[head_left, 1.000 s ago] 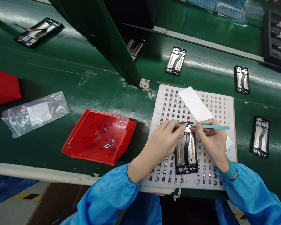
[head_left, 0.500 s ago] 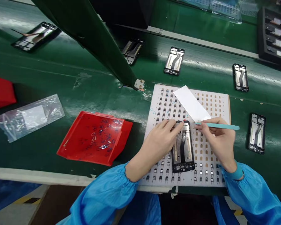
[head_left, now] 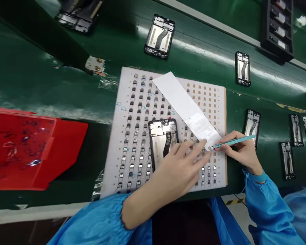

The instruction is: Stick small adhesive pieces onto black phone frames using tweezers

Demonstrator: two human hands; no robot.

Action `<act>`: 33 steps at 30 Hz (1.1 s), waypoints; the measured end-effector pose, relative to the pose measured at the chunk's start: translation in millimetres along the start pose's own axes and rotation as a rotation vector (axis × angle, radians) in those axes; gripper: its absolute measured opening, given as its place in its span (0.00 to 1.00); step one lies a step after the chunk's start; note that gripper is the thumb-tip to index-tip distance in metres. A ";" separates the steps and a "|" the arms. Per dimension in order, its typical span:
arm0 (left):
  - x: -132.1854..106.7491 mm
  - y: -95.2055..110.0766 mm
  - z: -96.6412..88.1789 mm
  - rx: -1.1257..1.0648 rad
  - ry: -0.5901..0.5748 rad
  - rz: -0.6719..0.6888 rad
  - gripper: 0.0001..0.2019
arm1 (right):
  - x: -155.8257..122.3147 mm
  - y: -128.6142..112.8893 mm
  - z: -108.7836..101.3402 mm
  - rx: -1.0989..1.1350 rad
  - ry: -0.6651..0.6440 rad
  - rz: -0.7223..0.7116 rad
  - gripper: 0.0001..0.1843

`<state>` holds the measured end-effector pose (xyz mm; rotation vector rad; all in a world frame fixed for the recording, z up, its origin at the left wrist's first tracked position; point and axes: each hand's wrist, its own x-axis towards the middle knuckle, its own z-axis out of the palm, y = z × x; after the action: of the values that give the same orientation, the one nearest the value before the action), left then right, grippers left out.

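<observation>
A teal pair of tweezers [head_left: 236, 141] is pinched in my right hand [head_left: 242, 151]. Its tips meet the lower right end of a white paper strip [head_left: 180, 97]. My left hand [head_left: 180, 168] is open, its fingers spread, and lies across the lower part of a black phone frame [head_left: 159, 139] with a dark flex cable. Its fingertips reach to the strip's lower end, near the tweezers. Strip and frame rest on a white foam board [head_left: 112, 149] with rows of small metal parts. Whether the tweezer tips hold anything is too small to tell.
Left of the board is a red bin [head_left: 66, 146] with small bits inside. A green post [head_left: 58, 44] rises at the upper left. More phone frames [head_left: 160, 35] lie on the green bench, and a black tray [head_left: 276, 29] stands at the back right.
My view has shifted right and closer. My left hand has moved from the frame's top to its lower part, fingers now spread. The tweezers have gone from beside the frame to the strip's lower end.
</observation>
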<state>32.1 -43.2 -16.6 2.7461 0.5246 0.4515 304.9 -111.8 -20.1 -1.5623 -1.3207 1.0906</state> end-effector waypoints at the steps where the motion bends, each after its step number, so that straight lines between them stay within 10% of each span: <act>1: 2.0 4.0 5.0 0.007 -0.021 0.003 0.23 | 0.7 0.4 0.6 0.003 -0.003 -0.009 0.09; 22: 3.6 4.6 7.9 -0.096 -0.029 -0.037 0.21 | 3.0 -12.1 4.6 0.156 0.050 -0.044 0.09; 29: -27.5 -47.3 -33.7 -0.143 0.299 -0.301 0.16 | 42.0 -64.8 69.5 0.154 0.182 -0.161 0.04; 33: -38.0 -79.8 -37.0 -0.038 0.261 -0.341 0.15 | 76.1 -55.9 113.4 0.263 0.147 -0.117 0.07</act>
<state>-38.8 21.1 -20.7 2.5032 1.0153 0.7243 186.7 -24.0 -10.9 -1.3280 -1.1065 1.0117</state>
